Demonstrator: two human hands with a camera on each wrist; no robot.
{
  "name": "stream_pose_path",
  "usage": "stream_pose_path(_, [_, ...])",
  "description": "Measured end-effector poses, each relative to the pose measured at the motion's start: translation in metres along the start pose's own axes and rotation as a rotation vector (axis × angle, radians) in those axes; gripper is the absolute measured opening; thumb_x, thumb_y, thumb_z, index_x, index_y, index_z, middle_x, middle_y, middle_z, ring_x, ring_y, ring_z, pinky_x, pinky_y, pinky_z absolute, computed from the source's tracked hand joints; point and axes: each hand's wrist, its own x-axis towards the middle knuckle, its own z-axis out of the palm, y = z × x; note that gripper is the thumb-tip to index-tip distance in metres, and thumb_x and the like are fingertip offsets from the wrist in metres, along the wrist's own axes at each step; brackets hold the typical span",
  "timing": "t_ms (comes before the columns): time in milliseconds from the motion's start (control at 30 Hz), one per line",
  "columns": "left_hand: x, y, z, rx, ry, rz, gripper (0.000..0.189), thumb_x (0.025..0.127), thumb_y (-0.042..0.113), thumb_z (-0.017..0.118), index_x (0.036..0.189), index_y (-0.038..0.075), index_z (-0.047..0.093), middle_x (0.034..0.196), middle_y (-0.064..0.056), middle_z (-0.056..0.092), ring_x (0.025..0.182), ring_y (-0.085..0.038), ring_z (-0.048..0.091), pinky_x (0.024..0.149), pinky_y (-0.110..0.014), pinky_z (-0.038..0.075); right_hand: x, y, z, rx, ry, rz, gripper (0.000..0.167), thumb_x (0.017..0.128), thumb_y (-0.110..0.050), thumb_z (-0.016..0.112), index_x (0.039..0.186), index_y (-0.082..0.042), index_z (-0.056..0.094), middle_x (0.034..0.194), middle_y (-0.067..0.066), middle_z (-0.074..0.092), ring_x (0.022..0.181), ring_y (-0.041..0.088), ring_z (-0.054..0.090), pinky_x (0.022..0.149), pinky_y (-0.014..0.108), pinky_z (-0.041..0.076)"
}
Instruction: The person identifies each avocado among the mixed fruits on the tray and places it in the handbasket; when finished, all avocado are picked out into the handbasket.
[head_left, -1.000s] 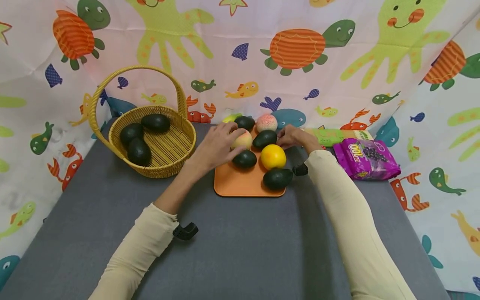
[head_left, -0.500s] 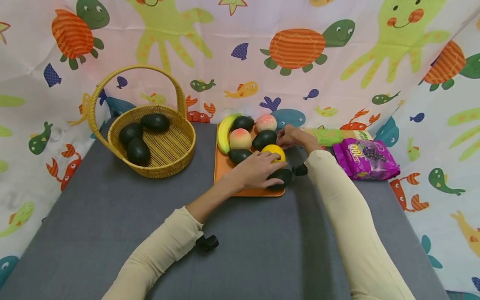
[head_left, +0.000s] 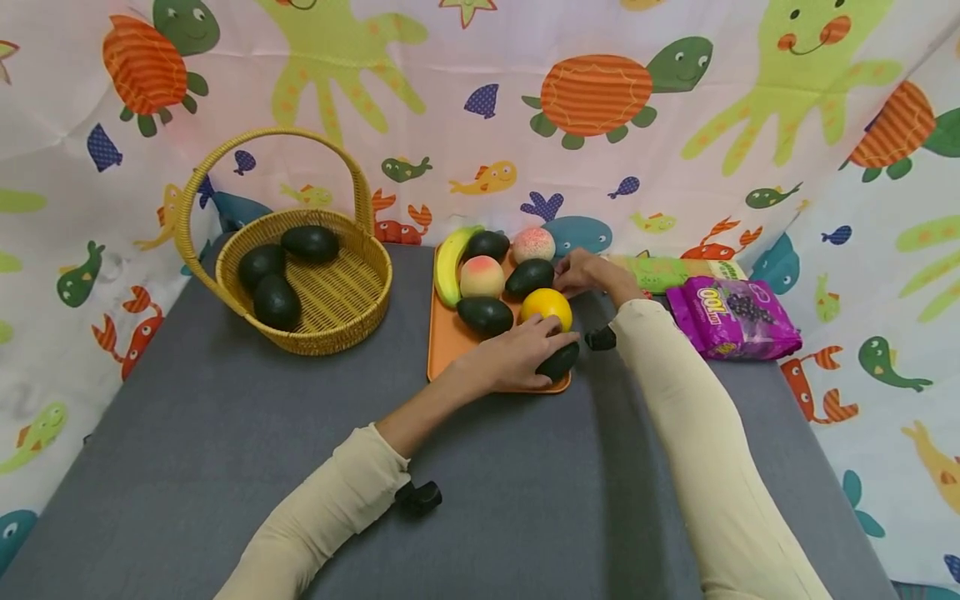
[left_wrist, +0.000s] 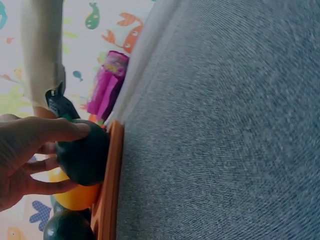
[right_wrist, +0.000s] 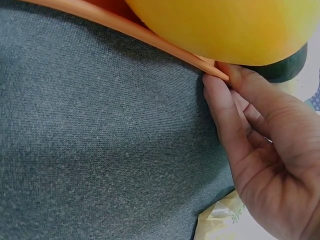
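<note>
My left hand [head_left: 519, 352] holds a dark green avocado [left_wrist: 86, 159] at the front right corner of the orange tray [head_left: 442, 350]. In the left wrist view the thumb lies over one side and the fingers reach round the other. My right hand [head_left: 583, 273] pinches the tray's right rim between thumb and fingers, plain in the right wrist view. A yellow orange-like fruit [head_left: 546, 307] sits just behind the held avocado. Also on the tray are a banana [head_left: 447, 271], a peach [head_left: 482, 277], a speckled pink peach [head_left: 533, 245] and several avocados [head_left: 485, 316].
A yellow wicker basket [head_left: 378, 292] with several avocados [head_left: 277, 302] stands at the left. Right of the tray lie a purple packet [head_left: 738, 317] with grapes on it and a green packet [head_left: 667, 273]. A patterned cloth hangs behind the grey table [head_left: 540, 500].
My left hand has left the peach at the tray's left and come forward and right onto the front avocado. The left-side avocado shifted slightly. My right hand stays at the tray's rim.
</note>
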Motion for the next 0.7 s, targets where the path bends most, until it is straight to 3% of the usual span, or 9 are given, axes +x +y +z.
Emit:
stream_pose_path(167, [-0.007,-0.004,-0.001,-0.106,-0.003,-0.018,0.078,0.086,0.026,0.086,0.154,0.014,0.051,0.146,-0.011,0.047,0.128,-0.029,0.046,0.114,-0.04,0.046,-0.001,-0.002,0.0,0.009,-0.006,0.009,0.034,0.097,-0.015,0.072,0.125,0.004,0.065,0.105,0.012,0.072,0.082,0.013,0.073,0.086,0.03,0.063])
stream_pose_path(400, [-0.016,-0.011,-0.003,-0.183,0.012,-0.015,0.076,0.085,0.024,0.088,0.151,0.013,0.051,0.147,-0.009,0.059,0.129,-0.025,0.057,0.118,-0.039,0.046,-0.004,-0.003,0.002,0.075,-0.003,0.015,0.038,0.096,-0.01,0.073,0.128,0.007,0.062,0.108,0.015,0.071,0.081,0.014,0.074,0.088,0.033,0.063])
stream_pose_path(700, [-0.028,-0.014,-0.019,-0.246,0.089,-0.038,0.078,0.086,0.023,0.087,0.153,0.012,0.048,0.15,-0.013,0.056,0.133,-0.029,0.056,0.119,-0.044,0.046,-0.006,-0.004,0.002,0.083,0.005,0.016,0.036,0.095,-0.01,0.073,0.126,0.005,0.062,0.105,0.012,0.069,0.08,0.014,0.072,0.088,0.033,0.064])
